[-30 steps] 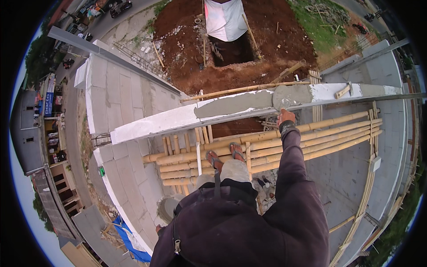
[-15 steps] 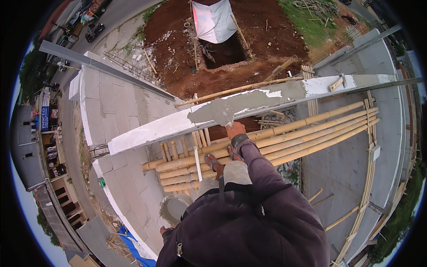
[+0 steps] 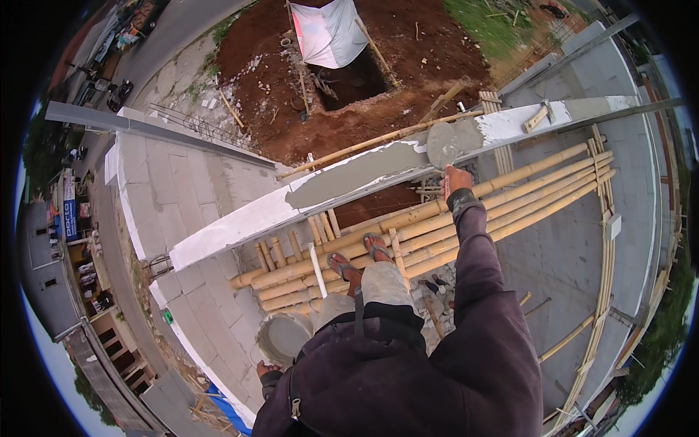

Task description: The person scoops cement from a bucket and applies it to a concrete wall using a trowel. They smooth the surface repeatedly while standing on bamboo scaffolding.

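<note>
My right hand [image 3: 456, 180] is closed around the handle of a trowel, its arm stretched out to the right. The grey, mortar-coated trowel blade [image 3: 442, 144] lies against the top of a long white block wall [image 3: 237, 218]. To its left, a smoothed band of wet mortar [image 3: 349, 175] covers the wall top. My left hand [image 3: 266, 368] is low at the left, just below a round bucket of grey mortar [image 3: 285, 337]; its fingers are too small and partly hidden to read. A wood-handled tool [image 3: 536, 119] rests farther right on the wall.
My sandalled feet [image 3: 357, 255] stand on bamboo poles [image 3: 502, 193] high above the ground. A white pipe [image 3: 318, 269] stands beside them. Beyond the wall lies a dug pit [image 3: 353, 84] under a white sheet [image 3: 328, 33]. A steel beam [image 3: 160, 135] crosses at left.
My right hand has swept the trowel rightward along the wall top, leaving the mortar band smoother behind it. My view has shifted slightly, and my left hand shows a little more.
</note>
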{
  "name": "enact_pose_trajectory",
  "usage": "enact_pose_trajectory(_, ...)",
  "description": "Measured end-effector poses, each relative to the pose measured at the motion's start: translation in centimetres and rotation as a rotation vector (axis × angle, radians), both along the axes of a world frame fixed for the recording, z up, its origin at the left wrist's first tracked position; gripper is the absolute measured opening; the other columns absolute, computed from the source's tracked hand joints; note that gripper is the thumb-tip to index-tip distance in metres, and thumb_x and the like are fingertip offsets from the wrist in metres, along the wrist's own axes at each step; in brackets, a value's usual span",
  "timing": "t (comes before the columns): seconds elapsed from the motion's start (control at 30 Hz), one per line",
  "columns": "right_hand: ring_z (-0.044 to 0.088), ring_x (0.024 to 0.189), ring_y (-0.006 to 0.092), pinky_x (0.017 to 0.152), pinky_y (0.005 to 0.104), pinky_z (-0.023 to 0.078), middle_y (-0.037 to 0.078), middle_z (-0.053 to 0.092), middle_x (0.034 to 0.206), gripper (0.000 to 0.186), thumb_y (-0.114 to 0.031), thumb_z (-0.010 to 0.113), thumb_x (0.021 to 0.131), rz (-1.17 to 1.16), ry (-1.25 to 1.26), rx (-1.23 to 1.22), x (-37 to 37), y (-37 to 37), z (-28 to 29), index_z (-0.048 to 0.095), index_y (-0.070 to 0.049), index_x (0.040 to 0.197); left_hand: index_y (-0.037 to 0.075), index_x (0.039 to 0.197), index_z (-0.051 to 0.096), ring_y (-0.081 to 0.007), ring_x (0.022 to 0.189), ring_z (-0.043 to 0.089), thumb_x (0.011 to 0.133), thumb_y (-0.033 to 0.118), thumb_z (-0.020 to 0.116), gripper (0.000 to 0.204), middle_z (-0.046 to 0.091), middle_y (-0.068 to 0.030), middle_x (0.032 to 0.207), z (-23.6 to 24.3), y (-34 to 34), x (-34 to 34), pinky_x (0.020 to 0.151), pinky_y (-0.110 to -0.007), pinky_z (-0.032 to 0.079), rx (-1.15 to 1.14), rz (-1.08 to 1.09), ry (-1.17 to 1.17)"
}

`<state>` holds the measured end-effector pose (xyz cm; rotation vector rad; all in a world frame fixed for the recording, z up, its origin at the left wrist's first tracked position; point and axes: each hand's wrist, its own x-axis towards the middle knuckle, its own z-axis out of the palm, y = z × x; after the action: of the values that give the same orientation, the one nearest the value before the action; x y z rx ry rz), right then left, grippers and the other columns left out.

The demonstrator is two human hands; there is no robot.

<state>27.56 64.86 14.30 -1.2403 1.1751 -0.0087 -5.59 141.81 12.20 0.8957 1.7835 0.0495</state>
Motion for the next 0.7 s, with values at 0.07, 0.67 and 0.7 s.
enact_pose_trajectory(0.07,0.046,0.037,0.0197,0.034,0.0363,0.036,0.009,0.051,0.057,0.03,-0.03,0.056,0.084,-0.017,0.005,-0.047,0.2,2.5,-0.7,0.052,-0.001,0.076,0.015,0.065,0.033,-0.0183,0.04,0.026,0.088,0.03,0.047,0.031,0.026,-0.0015,0.047,1.2,-1.5,1.8,0.044,-0.038,0.034,-0.07,0.033,-0.029)
enact_pose_trajectory(0.67,0.058,0.064,0.0417,0.068,0.0477,0.045,0.021,0.059,0.064,0.04,-0.034,0.054,0.087,0.632,-0.265,-0.63,-0.8,31.4,-3.9,0.056,0.004,0.076,0.006,0.082,0.051,-0.0137,0.045,0.034,0.088,0.02,0.052,0.015,0.035,-0.002,0.054,5.0,-14.9,11.9,0.045,-0.033,0.041,-0.018,-0.124,-0.301)
enact_pose_trajectory(0.7,0.059,0.062,0.04,0.065,0.0468,0.046,0.021,0.06,0.065,0.04,-0.034,0.054,0.086,0.645,-0.26,-0.64,-0.2,31.5,-3.2,0.056,0.004,0.076,0.006,0.081,0.051,-0.0137,0.045,0.034,0.088,0.02,0.053,0.015,0.035,-0.0017,0.054,5.2,-15.3,12.2,0.045,-0.032,0.041,-0.034,-0.154,-0.305)
